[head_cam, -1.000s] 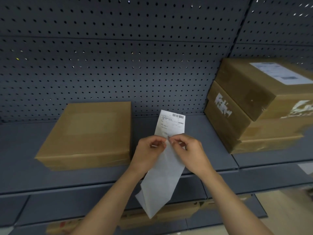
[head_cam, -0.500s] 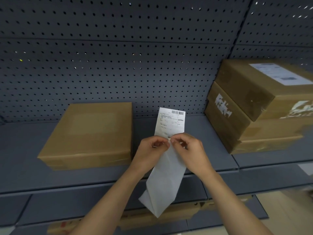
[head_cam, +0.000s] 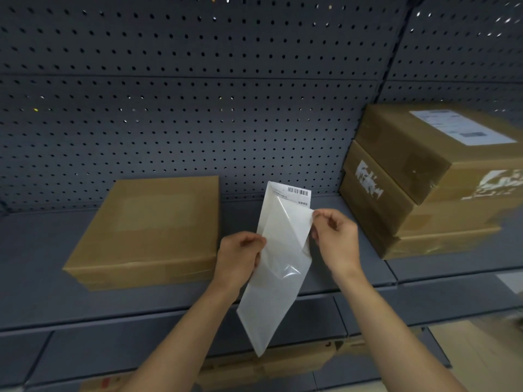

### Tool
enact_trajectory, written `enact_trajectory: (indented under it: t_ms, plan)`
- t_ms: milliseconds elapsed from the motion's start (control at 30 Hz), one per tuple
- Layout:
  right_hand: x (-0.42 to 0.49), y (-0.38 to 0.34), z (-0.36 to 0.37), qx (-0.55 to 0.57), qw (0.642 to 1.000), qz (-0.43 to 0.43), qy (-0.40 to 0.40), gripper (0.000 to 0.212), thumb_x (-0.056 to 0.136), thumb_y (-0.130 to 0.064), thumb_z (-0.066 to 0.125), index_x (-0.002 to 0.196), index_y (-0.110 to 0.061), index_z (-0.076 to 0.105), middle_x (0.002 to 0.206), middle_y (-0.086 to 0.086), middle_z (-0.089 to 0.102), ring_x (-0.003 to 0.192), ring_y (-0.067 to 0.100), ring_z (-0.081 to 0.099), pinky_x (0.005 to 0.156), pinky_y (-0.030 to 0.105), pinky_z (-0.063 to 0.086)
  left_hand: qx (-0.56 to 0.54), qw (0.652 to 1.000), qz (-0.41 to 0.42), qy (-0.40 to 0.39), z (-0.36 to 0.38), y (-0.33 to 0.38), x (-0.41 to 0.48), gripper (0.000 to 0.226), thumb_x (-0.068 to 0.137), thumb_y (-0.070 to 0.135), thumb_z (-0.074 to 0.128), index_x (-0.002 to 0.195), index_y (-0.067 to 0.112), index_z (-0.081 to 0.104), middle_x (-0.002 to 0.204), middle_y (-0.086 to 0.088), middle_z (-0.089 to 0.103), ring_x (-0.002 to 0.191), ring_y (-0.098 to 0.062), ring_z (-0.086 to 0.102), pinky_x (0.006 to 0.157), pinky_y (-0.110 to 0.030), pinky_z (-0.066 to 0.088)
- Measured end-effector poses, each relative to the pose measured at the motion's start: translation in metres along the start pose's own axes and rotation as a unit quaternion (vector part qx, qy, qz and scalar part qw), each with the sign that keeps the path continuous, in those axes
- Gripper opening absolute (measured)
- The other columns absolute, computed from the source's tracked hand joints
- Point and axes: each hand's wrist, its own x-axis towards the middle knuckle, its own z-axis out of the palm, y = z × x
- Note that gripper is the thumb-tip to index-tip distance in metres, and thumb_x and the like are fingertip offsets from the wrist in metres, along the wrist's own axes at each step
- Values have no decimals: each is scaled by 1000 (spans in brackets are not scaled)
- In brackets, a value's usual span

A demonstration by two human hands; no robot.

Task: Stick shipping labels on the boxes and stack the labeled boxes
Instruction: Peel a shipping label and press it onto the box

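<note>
Shipping label (head_cam: pixel 283 281) hangs before the shelf (head_cam: pixel 141 306), between a flat cardboard box (head_cam: pixel 152 222) and the stacked boxes (head_cam: pixel 418 193); left grip (head_cam: pixel 240 256) pinches its left edge, right grip (head_cam: pixel 336 239) pinches its peeled corner.

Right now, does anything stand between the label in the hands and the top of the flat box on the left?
Nothing visible does. The flat box has a bare top, just left of the left hand. The label is only partly peeled from its backing sheet.
</note>
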Motion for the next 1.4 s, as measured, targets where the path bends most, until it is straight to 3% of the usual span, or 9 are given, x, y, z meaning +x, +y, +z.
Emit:
enact_trajectory:
  t_ms: [233, 433, 567, 867, 1067, 1267, 1400]
  plan:
    - [17, -5, -17, 49, 997, 34, 51, 20, 97, -11, 55, 81, -9, 66, 58, 0, 55, 51, 9, 46, 52, 25, 39, -10, 1000, 1, 19, 1, 4, -5, 20, 93, 12, 63, 75, 8, 70, 57, -6, 57, 54, -15, 51, 60, -32, 46]
    - [28, -12, -33, 93, 991, 59, 77, 17, 97, -13, 56, 84, -12, 67, 69, 1, 60, 60, 12, 52, 54, 25, 44, -32, 999, -10, 31, -2, 5, -9, 15, 95, 12, 61, 83, 11, 70, 59, -5, 60, 48, -7, 54, 56, -26, 51]
    - [36, -13, -40, 70, 992, 40, 101, 15, 96, -14, 57, 86, -11, 67, 61, -3, 53, 56, 9, 44, 54, 23, 39, -33, 999, -11, 34, -3, 6, -11, 14, 96, 11, 59, 86, 10, 69, 62, -7, 61, 54, -14, 57, 64, -36, 57]
    - [48, -12, -47, 69, 991, 44, 110, 21, 96, -15, 58, 76, -17, 63, 65, -6, 52, 59, 5, 43, 54, 14, 39, -110, 991, -64, 35, -3, -5, -16, 16, 97, 8, 54, 90, -3, 63, 60, -11, 55, 58, -23, 52, 64, -38, 50]
    - [52, -14, -50, 74, 990, 45, 112, 36, 96, -16, 58, 61, -22, 52, 43, -19, 46, 46, 1, 37, 46, 12, 35, -119, 987, -98, 40, -2, -16, -18, 17, 98, 9, 52, 88, -1, 62, 59, -11, 53, 58, -22, 51, 65, -37, 50]
    - [58, -19, -51, 94, 987, 31, 128, 25, 96, -16, 58, 71, -18, 61, 71, -2, 57, 67, 9, 48, 65, 23, 43, -118, 986, -102, 50, -3, -20, -20, 17, 99, 8, 48, 91, 0, 60, 64, -13, 55, 63, -26, 52, 68, -39, 52]
    - [59, -26, -48, 125, 982, 8, 144, 26, 96, -13, 57, 71, -19, 59, 69, -4, 54, 59, 2, 46, 59, 15, 42, -133, 984, -114, 40, -3, -20, -23, 17, 100, 7, 45, 91, 1, 58, 65, -13, 56, 64, -26, 53, 69, -40, 53]
